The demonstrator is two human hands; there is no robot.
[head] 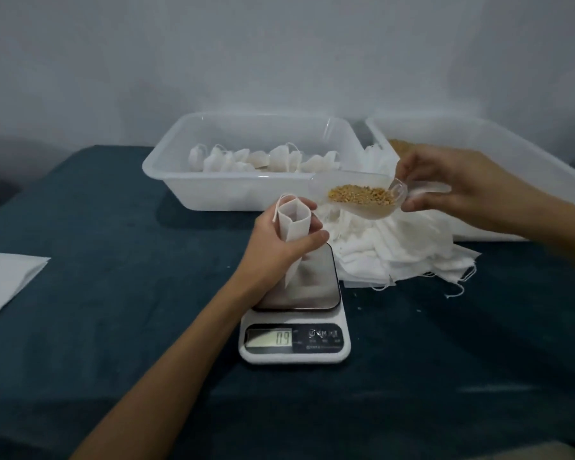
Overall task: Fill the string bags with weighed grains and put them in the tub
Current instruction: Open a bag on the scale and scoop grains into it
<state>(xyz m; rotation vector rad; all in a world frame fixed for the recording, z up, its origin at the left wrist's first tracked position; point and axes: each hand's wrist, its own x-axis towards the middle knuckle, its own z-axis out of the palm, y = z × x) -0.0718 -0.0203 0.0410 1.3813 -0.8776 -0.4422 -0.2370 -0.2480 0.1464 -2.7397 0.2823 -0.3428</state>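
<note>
My left hand [281, 242] grips a white string bag [294, 224] upright above the steel plate of a white kitchen scale [296, 327], with the bag's mouth held open. My right hand [452, 182] pinches the handle of a clear plastic scoop [359, 197] holding yellow-brown grains [361, 195], just right of and slightly above the bag's mouth. Behind them a clear tub [166, 167] holds several filled white bags [263, 159].
A heap of empty white string bags [395, 250] lies right of the scale. A second white tub [498, 134] at the back right holds grains. White sheets [4, 280] lie at the left edge of the dark blue table [113, 293].
</note>
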